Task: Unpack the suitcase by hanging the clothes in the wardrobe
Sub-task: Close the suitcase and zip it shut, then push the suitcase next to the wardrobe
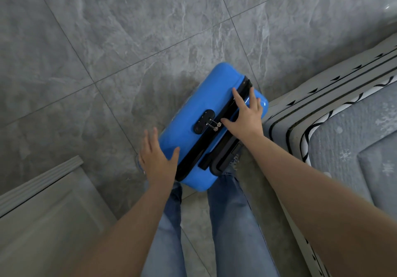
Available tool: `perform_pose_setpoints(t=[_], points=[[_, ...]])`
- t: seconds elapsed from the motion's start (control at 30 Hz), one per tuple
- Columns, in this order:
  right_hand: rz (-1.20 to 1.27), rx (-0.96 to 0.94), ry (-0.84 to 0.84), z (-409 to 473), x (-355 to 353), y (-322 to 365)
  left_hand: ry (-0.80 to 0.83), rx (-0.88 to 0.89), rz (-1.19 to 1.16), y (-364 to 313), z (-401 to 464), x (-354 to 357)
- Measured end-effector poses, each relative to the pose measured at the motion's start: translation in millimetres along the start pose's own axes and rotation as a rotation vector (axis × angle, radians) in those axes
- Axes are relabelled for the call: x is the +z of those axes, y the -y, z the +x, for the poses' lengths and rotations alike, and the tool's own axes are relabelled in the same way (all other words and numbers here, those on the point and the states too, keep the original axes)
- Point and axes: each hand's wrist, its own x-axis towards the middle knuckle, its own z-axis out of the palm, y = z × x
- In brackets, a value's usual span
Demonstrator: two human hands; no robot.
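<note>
The right hand (245, 115) lies flat on the suitcase (191, 113), fingers (237, 95) spread and straight, palm over the black zip band (217, 126) that runs along the case's upper edge. Its thumb reaches toward the two silver zip pulls (215, 125), stopping just beside them. The left hand (155, 158) is also spread, fingers straight; it rests against the case's near left side, thumb lying on the blue shell close to the zip band, the other fingers pointing past the edge toward the floor. Neither hand curls round anything.

The suitcase is a blue hard shell, zipped closed, standing on the floor (107, 40) directly in front of the person's legs. The pulls are seated at a black lock (203, 121) on the shell, left of the band. A black handle (223, 158) sits on the near end of the case, just below the right wrist.

Below the case are two legs in blue jeans (232, 223), the fabric frayed at the right knee. The floor is large grey marbled tiles with thin dark joints. To the right, touching or nearly touching the case's far corner, is the corner of a bed (343, 126) with grey bedding and a black-and-white trimmed edge. At lower left is a pale grey panelled door or cabinet front (43, 212) with a moulded rim; which it is I cannot tell.
</note>
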Motion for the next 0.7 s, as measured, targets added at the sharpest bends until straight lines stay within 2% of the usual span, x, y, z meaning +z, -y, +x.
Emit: perform_pose_setpoints(t=[0.1,0.17,0.3,0.4,0.47,0.53,0.7], points=[[-0.094,-0.005,0.013,-1.2,2.9,10.4,0.203,-0.161,-0.17,27.4,-0.5,-2.6],[-0.148,-0.022,0.025,-2.1,3.8,19.4,0.237,-0.27,-0.255,44.0,3.2,4.9],[-0.291,-0.114,0.075,-5.6,5.7,40.4,0.165,-0.519,-0.464,54.5,8.8,14.6],[-0.421,-0.19,0.147,-14.3,7.9,54.9,0.012,-0.675,-0.575,48.4,-9.4,23.0],[-0.477,-0.243,0.197,-19.0,7.8,59.7,-0.118,-0.683,-0.557,18.8,-32.0,17.7],[-0.552,-0.308,0.22,-22.5,6.3,58.3,-0.158,-0.697,-0.532,-3.8,-49.2,15.5],[-0.692,-0.396,0.189,-32.9,12.8,43.7,0.036,-0.715,-0.395,-3.2,-65.8,26.4]])
